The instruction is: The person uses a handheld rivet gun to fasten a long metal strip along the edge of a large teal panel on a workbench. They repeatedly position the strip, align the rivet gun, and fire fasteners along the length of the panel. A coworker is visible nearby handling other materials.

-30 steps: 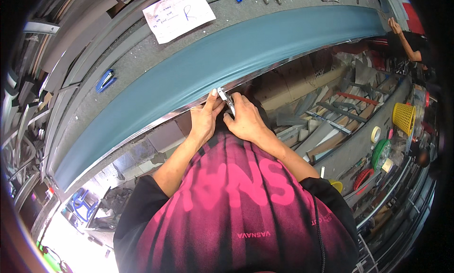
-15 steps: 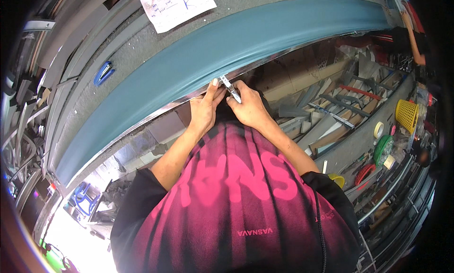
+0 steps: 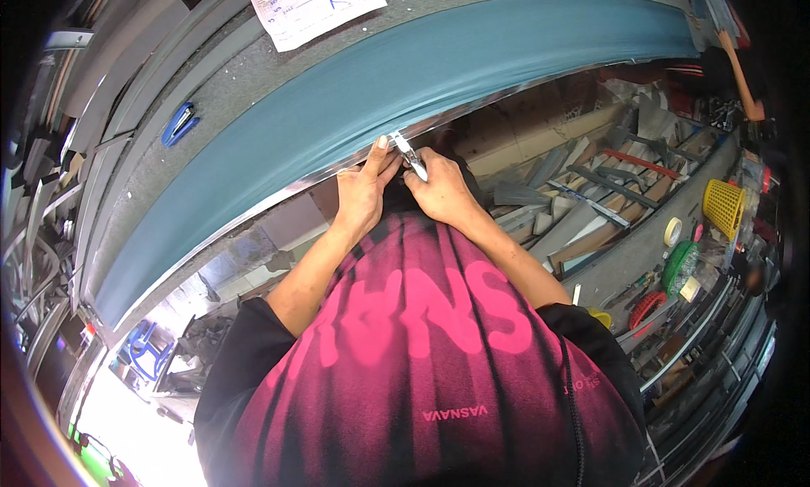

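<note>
A long strip of teal fabric [image 3: 439,65] lies along the bench, with gathered folds by its near edge in front of me. My left hand [image 3: 364,183] is closed on that near edge, the thumb on top and the fingers bent beneath. Just to its right, my right hand [image 3: 440,187] is closed round a slim silver hand tool [image 3: 412,158]. The tool's pale front end meets the fabric edge beside my left thumb; its exact kind is unclear. Some fingertips of both hands are hidden under the edge.
On the grey bench lie a blue stapler [image 3: 180,124] and a marked paper sheet [image 3: 316,10]. Offcut strips [image 3: 603,183] fill a bay at right, near a yellow basket [image 3: 724,208] and a tape roll [image 3: 672,231]. Another person's arm [image 3: 740,78] shows at far right.
Both hands keep almost the same grip and place at the fabric edge. The view has shifted slightly, and the silver tool still touches the edge.
</note>
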`<action>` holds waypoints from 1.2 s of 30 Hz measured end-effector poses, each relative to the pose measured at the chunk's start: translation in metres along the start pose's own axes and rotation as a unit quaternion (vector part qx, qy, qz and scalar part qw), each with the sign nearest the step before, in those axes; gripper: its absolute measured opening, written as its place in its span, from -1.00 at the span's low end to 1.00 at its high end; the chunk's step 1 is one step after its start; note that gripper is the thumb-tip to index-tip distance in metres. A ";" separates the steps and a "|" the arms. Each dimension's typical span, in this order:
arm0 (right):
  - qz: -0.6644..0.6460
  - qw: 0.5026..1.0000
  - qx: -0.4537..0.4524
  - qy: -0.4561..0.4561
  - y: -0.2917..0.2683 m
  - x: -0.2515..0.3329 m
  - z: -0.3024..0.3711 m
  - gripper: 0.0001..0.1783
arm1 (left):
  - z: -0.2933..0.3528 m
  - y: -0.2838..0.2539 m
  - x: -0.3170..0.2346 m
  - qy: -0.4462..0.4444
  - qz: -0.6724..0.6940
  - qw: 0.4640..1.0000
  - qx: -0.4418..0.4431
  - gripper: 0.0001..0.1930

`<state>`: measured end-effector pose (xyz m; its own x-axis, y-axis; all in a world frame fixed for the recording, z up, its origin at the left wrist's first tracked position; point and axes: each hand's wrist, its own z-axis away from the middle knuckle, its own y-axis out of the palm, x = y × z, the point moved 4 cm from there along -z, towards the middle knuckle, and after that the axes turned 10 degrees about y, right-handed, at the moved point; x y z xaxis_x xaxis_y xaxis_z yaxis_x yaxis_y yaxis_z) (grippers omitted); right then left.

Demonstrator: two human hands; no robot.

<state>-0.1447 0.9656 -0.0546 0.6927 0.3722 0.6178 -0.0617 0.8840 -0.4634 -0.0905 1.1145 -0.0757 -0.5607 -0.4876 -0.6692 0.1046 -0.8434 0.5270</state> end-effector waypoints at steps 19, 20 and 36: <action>0.002 1.000 -0.005 -0.007 -0.005 0.006 0.000 -0.67 | -0.001 0.001 -0.003 -0.019 0.008 1.000 0.004 -0.51; 0.002 1.000 -0.002 0.001 -0.005 0.006 0.000 -0.68 | -0.002 0.001 -0.003 -0.019 0.009 1.000 0.008 -0.51; 0.004 0.998 0.012 -0.057 -0.006 -0.004 -0.001 -0.56 | -0.004 -0.002 0.001 -0.020 0.017 0.999 0.029 -0.49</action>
<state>-0.1463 0.9586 -0.0543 0.6061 0.4070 0.6834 -0.0849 0.8873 -0.4532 -0.0880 1.1151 -0.0796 -0.5907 -0.5054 -0.6291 0.0778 -0.8116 0.5790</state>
